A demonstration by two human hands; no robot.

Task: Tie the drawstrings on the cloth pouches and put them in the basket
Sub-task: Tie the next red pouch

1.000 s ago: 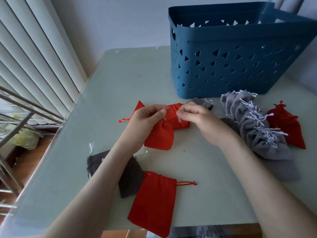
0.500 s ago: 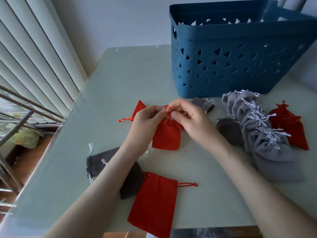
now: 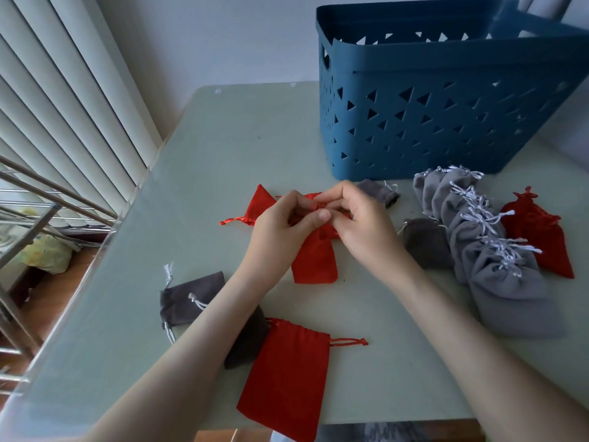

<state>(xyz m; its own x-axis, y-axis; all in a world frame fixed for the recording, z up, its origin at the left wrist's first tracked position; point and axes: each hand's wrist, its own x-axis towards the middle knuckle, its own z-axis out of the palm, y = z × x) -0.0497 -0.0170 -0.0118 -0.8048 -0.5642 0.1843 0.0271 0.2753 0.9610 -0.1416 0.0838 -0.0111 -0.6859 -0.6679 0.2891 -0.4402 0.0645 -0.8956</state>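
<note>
Left hand [image 3: 280,232] and right hand [image 3: 361,226] meet at the middle of the table [image 3: 223,148], fingers curled, pinching the drawstring neck of a red pouch [image 3: 314,266] lying flat beneath them, blue basket [image 3: 446,59] standing by the far right corner.

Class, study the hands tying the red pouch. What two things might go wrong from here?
The cord pinched by the left hand and right hand at the held pouch may slip before the knot tightens. The flat red pouch overhangs the table edge; the left forearm beside it might nudge it off.
</note>
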